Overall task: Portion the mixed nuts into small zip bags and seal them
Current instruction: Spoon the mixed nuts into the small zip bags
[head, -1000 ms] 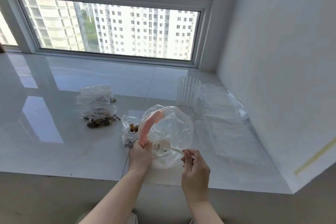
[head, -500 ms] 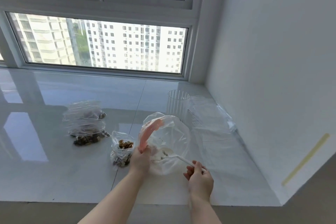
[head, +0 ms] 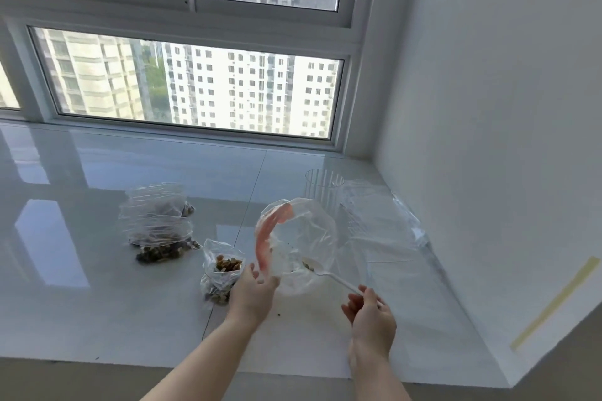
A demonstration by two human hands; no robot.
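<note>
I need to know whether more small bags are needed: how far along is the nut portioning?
Done: filled bags lie stacked at left. In hand: the left hand holds the nearly empty big bag open while the right hand spoons out the last nuts; a small open bag stands partly filled. Left: topping up and sealing it.

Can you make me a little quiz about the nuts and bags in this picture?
1. True or false: the white plastic spoon reaches into the big clear bag with the pink zip strip.
2. Which hand holds the spoon handle? A) left hand B) right hand C) neither
3. Fill in: the small open zip bag of nuts stands just to the ___ of the big bag.

Key: 1 true. 2 B; the left hand grips the big bag's mouth. 3 left; two more filled bags lie stacked farther left on the white sill.
</note>
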